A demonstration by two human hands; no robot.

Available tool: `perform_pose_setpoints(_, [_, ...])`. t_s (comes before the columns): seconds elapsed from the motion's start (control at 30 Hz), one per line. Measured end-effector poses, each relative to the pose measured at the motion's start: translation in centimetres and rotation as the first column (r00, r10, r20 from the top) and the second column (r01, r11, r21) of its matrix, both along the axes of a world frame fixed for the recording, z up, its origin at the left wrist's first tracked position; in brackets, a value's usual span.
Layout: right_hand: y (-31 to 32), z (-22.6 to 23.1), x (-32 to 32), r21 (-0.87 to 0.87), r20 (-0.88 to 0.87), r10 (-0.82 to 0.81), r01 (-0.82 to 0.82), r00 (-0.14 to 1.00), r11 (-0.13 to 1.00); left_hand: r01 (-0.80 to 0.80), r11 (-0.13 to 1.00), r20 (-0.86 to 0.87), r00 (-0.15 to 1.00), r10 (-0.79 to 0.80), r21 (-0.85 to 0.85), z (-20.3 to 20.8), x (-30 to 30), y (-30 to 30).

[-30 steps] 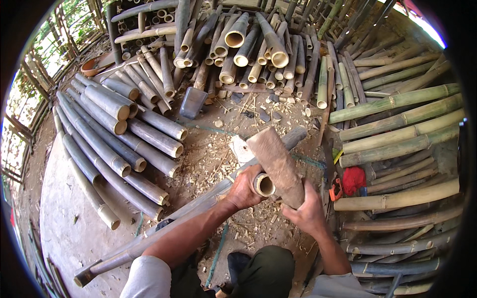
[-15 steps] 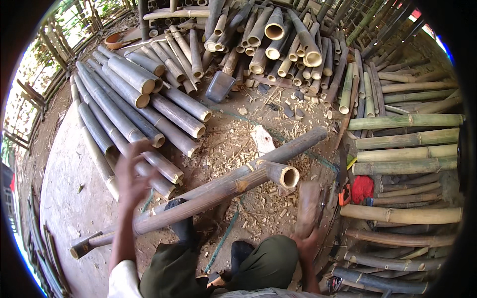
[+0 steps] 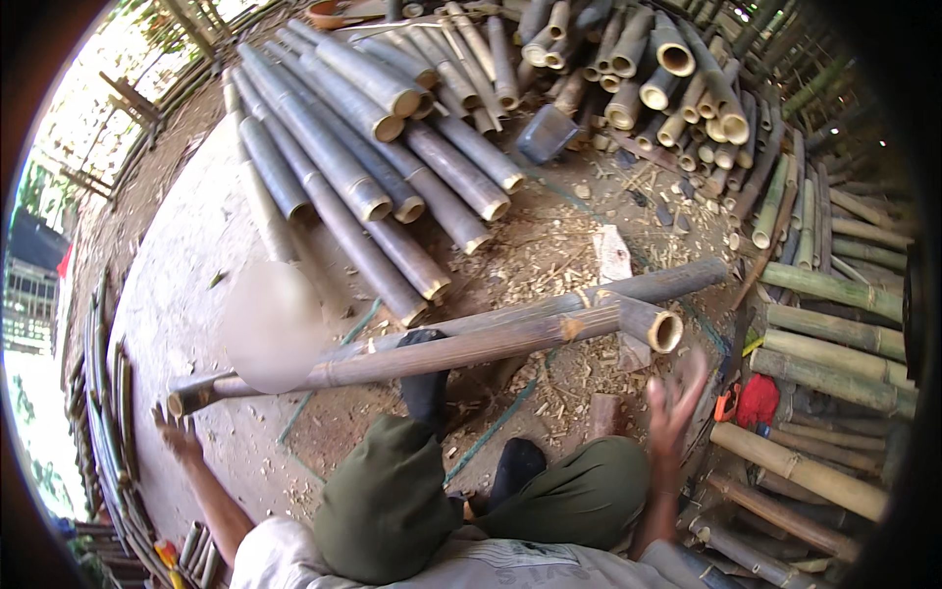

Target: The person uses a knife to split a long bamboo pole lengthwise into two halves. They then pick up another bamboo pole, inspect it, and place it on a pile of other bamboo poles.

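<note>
A long brown bamboo pole [image 3: 471,348] lies in front of me, at a slant over a darker pole [image 3: 677,282]. At its far right sits a short hollow bamboo piece [image 3: 648,324], its open end toward me. My left hand [image 3: 179,435] is held out just below the pole's left end, fingers apart and holding nothing; whether it touches the pole I cannot tell. Raised on the right, my right hand [image 3: 677,398] has its fingers spread and is empty. A short wooden block [image 3: 605,416] stands on the ground between my right hand and my knee.
A stack of dark bamboo poles [image 3: 343,167] lies at the far left. More cut bamboo [image 3: 672,59] is piled behind, and rows of poles [image 3: 805,471] line the right side. A clear plastic container [image 3: 547,134], a red cloth [image 3: 757,401] and wood chips [image 3: 530,270] are around.
My right hand has let go of the wooden block, which now stands on the ground, and has risen. My left hand has dropped toward the pole's left end. The view has shifted left.
</note>
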State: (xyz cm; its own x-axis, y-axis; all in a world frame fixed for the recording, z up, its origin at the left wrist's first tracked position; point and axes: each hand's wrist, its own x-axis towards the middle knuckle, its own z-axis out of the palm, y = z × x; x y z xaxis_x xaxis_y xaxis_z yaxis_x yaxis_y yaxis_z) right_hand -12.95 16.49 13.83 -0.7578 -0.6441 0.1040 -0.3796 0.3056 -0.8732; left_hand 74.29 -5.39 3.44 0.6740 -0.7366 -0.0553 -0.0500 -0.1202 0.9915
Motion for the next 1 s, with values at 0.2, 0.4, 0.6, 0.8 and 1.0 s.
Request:
perform_pose_setpoints(0.2, [-9.4, -0.4, -4.0, -0.002, -0.256, 0.283, -0.293, 0.924, 0.956, 0.084, 0.99, -0.225, 0.968, -0.107, -0.11, 2.4, -3.6, -4.9])
perform_pose_setpoints(0.4, [-8.7, 0.4, -11.5, -0.028, -0.302, 0.227, -0.247, 0.926, 0.969, 0.105, 0.983, -0.067, 0.991, -0.116, -0.15, 4.7, -17.0, -5.6])
perform_pose_setpoints(0.6, [-11.2, 1.6, -12.9, 0.009, -0.492, 0.238, -0.268, 0.838, 0.963, 0.096, 0.995, 0.141, 0.986, -0.093, -0.016, 5.2, -18.5, -7.4])
perform_pose_setpoints(0.8, [-22.1, 0.6, -13.5, 0.141, -0.562, 0.191, -0.134, 0.805, 0.981, 0.044, 0.99, 0.22, 0.973, -0.074, 0.136, 5.3, -17.6, -17.9])
perform_pose_setpoints(1.0, [-27.2, 0.3, -14.6, 0.344, -0.572, 0.198, 0.014, 0.796, 0.939, 0.045, 0.994, 0.29, 0.954, -0.071, 0.096, 4.0, -19.6, -20.3])
